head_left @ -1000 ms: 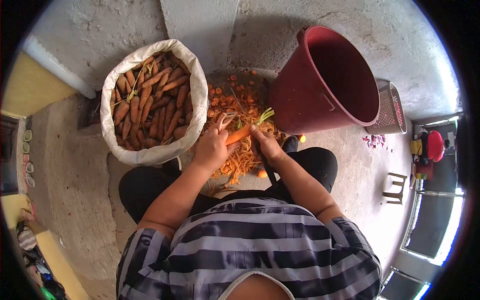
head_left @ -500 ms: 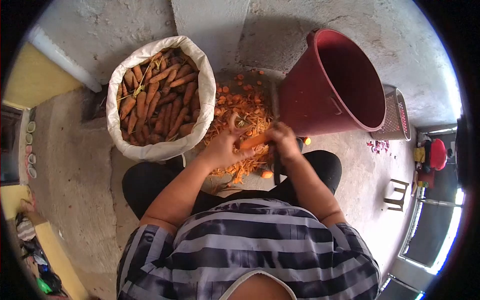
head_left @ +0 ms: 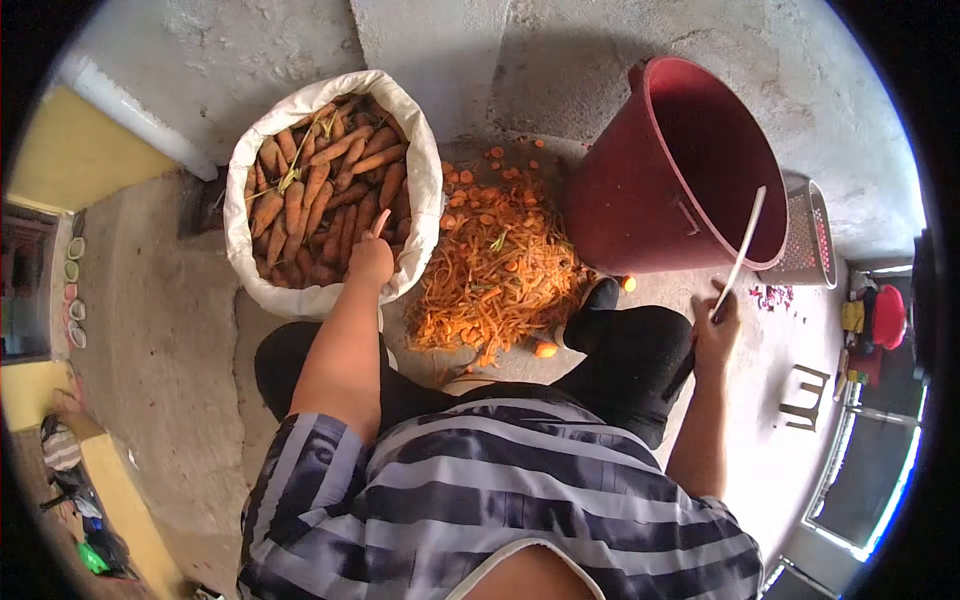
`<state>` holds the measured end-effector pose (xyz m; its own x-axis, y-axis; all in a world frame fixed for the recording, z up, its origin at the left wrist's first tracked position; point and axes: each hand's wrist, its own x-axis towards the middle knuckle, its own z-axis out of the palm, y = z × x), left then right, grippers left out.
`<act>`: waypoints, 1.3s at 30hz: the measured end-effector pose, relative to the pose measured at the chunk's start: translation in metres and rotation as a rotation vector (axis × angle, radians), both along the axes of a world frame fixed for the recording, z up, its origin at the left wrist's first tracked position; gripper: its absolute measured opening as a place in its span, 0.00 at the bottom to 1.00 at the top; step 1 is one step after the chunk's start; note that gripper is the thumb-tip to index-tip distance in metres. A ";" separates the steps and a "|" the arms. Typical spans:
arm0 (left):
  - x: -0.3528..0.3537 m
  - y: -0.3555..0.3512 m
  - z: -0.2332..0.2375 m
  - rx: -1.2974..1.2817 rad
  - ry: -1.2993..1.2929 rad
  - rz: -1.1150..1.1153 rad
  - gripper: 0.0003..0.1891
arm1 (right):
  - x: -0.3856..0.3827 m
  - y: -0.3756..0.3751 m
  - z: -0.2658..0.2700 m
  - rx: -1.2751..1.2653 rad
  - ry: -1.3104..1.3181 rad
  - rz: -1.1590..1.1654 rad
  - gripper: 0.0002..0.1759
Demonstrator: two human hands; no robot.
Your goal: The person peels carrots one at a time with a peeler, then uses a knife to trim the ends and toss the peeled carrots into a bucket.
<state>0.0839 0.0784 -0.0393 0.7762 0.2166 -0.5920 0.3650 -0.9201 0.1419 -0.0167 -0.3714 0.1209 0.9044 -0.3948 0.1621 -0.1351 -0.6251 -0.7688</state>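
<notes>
Sack [head_left: 300,297] of carrots [head_left: 300,190] under left grip [head_left: 371,258]; palm down, clasp unreadable. Peel pile [head_left: 500,275] right of it. Right grip [head_left: 715,330] clenched on knife [head_left: 742,245], blade up, beside bucket [head_left: 640,200]. Risk: with eyes on sack, bare blade near leg [head_left: 630,360] could nick it.

This looks like the back corner of a modest home, given over to rough food work. The floor [head_left: 150,330] is bare, stained concrete and the wall [head_left: 430,50] at the top is unpainted. A white sack [head_left: 425,190] of carrots [head_left: 310,200] stands upper left, with peelings [head_left: 500,280] heaped on the floor. A maroon bucket [head_left: 640,220] sits upper right and a small wooden stool [head_left: 805,395] at the right.
</notes>
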 end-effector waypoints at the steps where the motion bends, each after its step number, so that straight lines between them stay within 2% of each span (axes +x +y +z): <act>1: 0.003 0.005 -0.023 0.041 -0.045 -0.035 0.35 | -0.014 -0.003 -0.006 -0.044 0.098 -0.030 0.26; 3: 0.009 0.019 -0.084 0.117 -0.139 -0.103 0.32 | -0.041 -0.003 -0.004 -0.178 0.259 -0.030 0.32; 5: 0.011 0.012 -0.068 0.170 -0.089 -0.124 0.30 | -0.061 0.009 0.009 -0.268 0.479 -0.079 0.35; 7: 0.010 0.004 -0.034 0.144 -0.060 -0.078 0.30 | -0.079 0.004 -0.003 -0.361 0.488 -0.068 0.29; 9: 0.007 -0.003 -0.003 0.041 -0.053 0.034 0.31 | -0.087 0.006 -0.004 -0.445 0.644 -0.115 0.33; 10: 0.005 0.003 -0.011 0.127 -0.126 -0.071 0.34 | -0.090 0.006 -0.007 -0.474 0.702 -0.125 0.34; 12: 0.004 0.004 0.012 0.044 -0.173 0.054 0.36 | -0.095 0.000 -0.018 -0.468 0.828 -0.105 0.39; 13: 0.004 0.004 0.027 0.005 -0.197 0.119 0.37 | -0.094 0.001 -0.017 -0.547 0.788 -0.077 0.38; 15: 0.008 0.009 0.038 0.017 -0.229 0.129 0.33 | -0.087 0.012 -0.006 -0.700 0.696 -0.024 0.35; 16: 0.010 0.009 0.047 0.011 -0.242 0.127 0.31 | -0.074 0.030 0.016 -0.675 0.677 -0.023 0.39; 17: 0.011 0.008 0.054 0.004 -0.255 0.124 0.30 | -0.064 0.036 0.020 -0.639 0.552 0.068 0.36; 18: 0.005 0.004 0.059 -0.049 -0.483 0.072 0.24 | -0.055 0.039 0.023 -0.602 0.429 0.155 0.33; 19: 0.001 0.000 0.066 -0.319 -0.481 0.141 0.23 | -0.046 0.043 0.025 -0.565 0.304 0.238 0.30; 21: -0.013 -0.017 0.090 -0.858 -0.401 0.276 0.21 | -0.023 0.062 0.024 -0.138 0.406 0.402 0.21; 22: -0.022 -0.028 0.106 -1.108 -0.305 0.366 0.19 | -0.014 0.075 0.021 -0.059 0.475 0.485 0.19; 23: -0.031 -0.035 0.094 -1.395 -0.310 0.384 0.19 | -0.004 0.090 0.014 0.021 0.543 0.568 0.18; 25: -0.057 -0.063 0.112 -1.748 -0.208 0.514 0.20 | 0.014 0.121 -0.022 0.384 0.664 0.645 0.18; 27: -0.072 -0.080 0.106 -1.831 -0.114 0.526 0.23 | 0.026 0.158 -0.040 0.556 0.802 0.646 0.26; 29: -0.079 -0.088 0.099 -1.753 -0.092 0.452 0.24 | 0.030 0.194 -0.033 0.946 1.049 0.546 0.30; 32: -0.079 -0.080 0.092 -1.709 -0.032 0.434 0.26 | 0.026 0.221 -0.054 1.470 0.850 0.645 0.29; 34: -0.074 -0.071 0.085 -1.741 0.084 0.417 0.27 | 0.028 0.220 -0.072 1.544 0.810 0.724 0.29; 36: -0.070 -0.075 0.082 -1.784 0.050 0.397 0.28 | 0.028 0.223 -0.070 1.656 0.776 0.755 0.29; 39: -0.064 -0.084 0.074 -1.849 -0.070 0.475 0.27 | 0.029 0.222 -0.071 1.500 0.870 0.364 0.25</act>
<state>0.0198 -0.0056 0.0349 0.8808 -0.3862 -0.2738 0.4558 0.5354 0.7110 0.0127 -0.1491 0.0497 0.5914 0.4832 -0.6456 -0.8054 0.3941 -0.4427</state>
